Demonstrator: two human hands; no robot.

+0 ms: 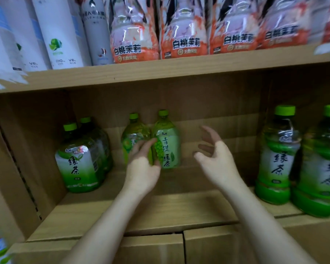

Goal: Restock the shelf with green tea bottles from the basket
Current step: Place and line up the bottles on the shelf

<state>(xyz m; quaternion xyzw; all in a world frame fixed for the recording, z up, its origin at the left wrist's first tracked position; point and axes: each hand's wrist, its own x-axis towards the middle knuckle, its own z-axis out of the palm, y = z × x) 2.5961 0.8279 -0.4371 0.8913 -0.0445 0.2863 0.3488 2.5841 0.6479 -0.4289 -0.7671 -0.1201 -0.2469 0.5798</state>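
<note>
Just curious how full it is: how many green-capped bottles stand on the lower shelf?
6: left front bottle, left rear bottle, two middle bottles by the left hand, two right bottles. Others may be hidden.

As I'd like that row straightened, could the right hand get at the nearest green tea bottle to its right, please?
Probably yes: the right hand is open and empty, and only bare shelf lies between it and that bottle.
</note>
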